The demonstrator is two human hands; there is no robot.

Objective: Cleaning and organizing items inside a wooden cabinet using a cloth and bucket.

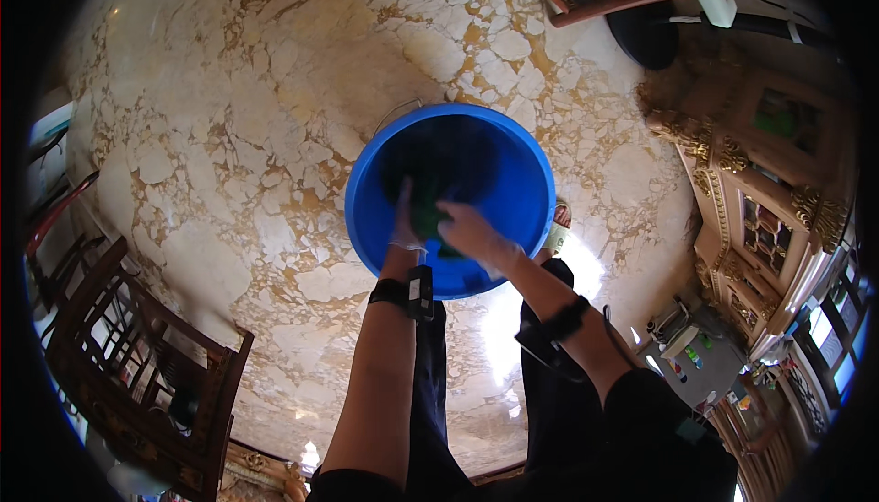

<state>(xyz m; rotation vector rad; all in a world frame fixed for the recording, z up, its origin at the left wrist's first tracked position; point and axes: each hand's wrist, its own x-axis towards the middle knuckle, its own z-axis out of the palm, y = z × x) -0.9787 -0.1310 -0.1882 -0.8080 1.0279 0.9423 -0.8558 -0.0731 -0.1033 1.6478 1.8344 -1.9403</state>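
Observation:
A round blue bucket (538,163) stands on the floor in front of my feet, and both my hands reach down inside it. My left hand (404,220) is at the left of the bucket, in shadow and partly smeared, so its grip is unclear. On the right, my right hand (469,231) has its fingers curled toward a dark green thing (427,218) between the two hands. The kind of green thing is too dark to make out. Thin clear gloves appear to cover both hands. The bucket's dark bottom hides further contents.
Cream and brown marble floor (302,118) surrounds the bucket. A carved wooden chair (146,365) stands at the left. Ornate wooden furniture (760,182) lines the right side. Another wooden chair (623,3) and a round black base (644,37) are at the far right.

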